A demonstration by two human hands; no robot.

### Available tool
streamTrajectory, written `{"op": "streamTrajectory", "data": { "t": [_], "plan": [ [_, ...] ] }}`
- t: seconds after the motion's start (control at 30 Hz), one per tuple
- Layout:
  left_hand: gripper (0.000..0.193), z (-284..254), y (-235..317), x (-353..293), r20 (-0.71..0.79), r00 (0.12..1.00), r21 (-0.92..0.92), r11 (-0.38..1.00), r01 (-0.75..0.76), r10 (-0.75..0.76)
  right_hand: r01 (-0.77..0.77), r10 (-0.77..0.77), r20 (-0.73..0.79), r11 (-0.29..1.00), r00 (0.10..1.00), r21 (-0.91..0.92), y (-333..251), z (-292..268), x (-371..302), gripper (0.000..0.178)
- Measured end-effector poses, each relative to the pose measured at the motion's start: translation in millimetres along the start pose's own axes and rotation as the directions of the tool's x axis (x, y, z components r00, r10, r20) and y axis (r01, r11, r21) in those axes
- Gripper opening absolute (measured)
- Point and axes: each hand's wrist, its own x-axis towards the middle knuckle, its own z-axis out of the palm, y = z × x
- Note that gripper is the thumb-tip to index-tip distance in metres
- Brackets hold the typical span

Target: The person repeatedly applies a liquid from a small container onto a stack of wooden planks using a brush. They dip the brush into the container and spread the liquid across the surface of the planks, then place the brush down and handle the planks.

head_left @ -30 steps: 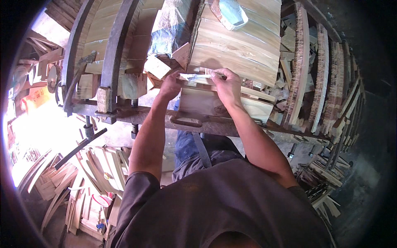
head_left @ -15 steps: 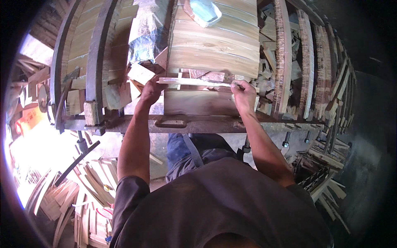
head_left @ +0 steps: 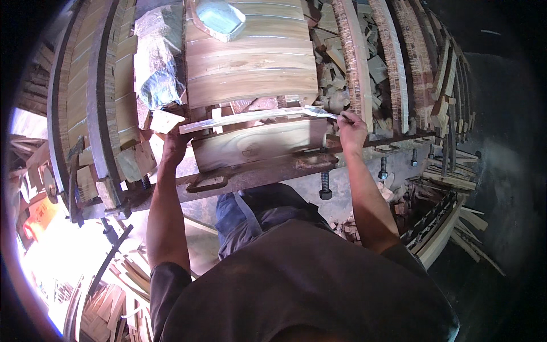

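My left hand (head_left: 174, 146) grips the left end of a narrow wooden board (head_left: 245, 118), its long edge facing up with white, wet-looking glue along part of it. In my right hand (head_left: 352, 132) is a small brush (head_left: 320, 112) with a white-coated tip, which rests at the board's right end. Just nearer to me lies a wider wooden plank (head_left: 259, 143) along the clamp frame. Beyond the board is a panel of planks (head_left: 250, 62) laid side by side, with white lines at the seams. A tub of pale glue (head_left: 221, 20) stands on that panel.
A metal rail (head_left: 256, 171) with slots and hanging bolts (head_left: 325, 185) runs along the near side. Dark bars (head_left: 99, 102) at left and glue-crusted wooden bars (head_left: 356, 62) at right flank the panel. Offcuts (head_left: 330, 77) fill the gaps; loose strips (head_left: 117, 290) lie below left.
My right hand has moved to the right with the brush, from over the board to its right end. My left hand still grips the board. The whole view has shifted and tilted.
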Motion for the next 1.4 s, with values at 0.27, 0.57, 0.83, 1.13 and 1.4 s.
{"op": "streamTrajectory", "data": {
  "t": [0.27, 0.57, 0.83, 1.13, 1.4],
  "plan": [
    [0.031, 2, -30, 8, -0.008, 0.999, -0.053, 0.997, -0.05, 0.05, 0.075, -0.077, -0.013, 0.991, 0.997, -0.115, -34, -12, -6, 0.016],
    [0.027, -3, -18, 4, 0.047, 0.998, -0.062, 0.997, 0.05, -0.047, 0.369, -0.354, 0.338, 0.929, 0.872, 0.023, -101, 121, -101, 0.021],
    [0.041, -4, -25, 3, 0.026, 1.0, -0.09, 0.996, 0.011, -0.008, 0.499, -0.512, 0.469, 0.851, 0.72, 0.164, -176, 217, -165, 0.025],
    [0.042, -5, -26, 3, 0.001, 0.994, 0.014, 0.994, -0.107, 0.107, 0.435, -0.557, 0.417, 0.828, 0.719, 0.354, -141, 209, -155, 0.02],
    [0.036, -4, -26, 4, 0.008, 0.998, -0.018, 0.998, -0.065, 0.065, 0.589, -0.548, 0.27, 0.801, 0.792, -0.104, -82, 71, -76, 0.02]
  ]
}}
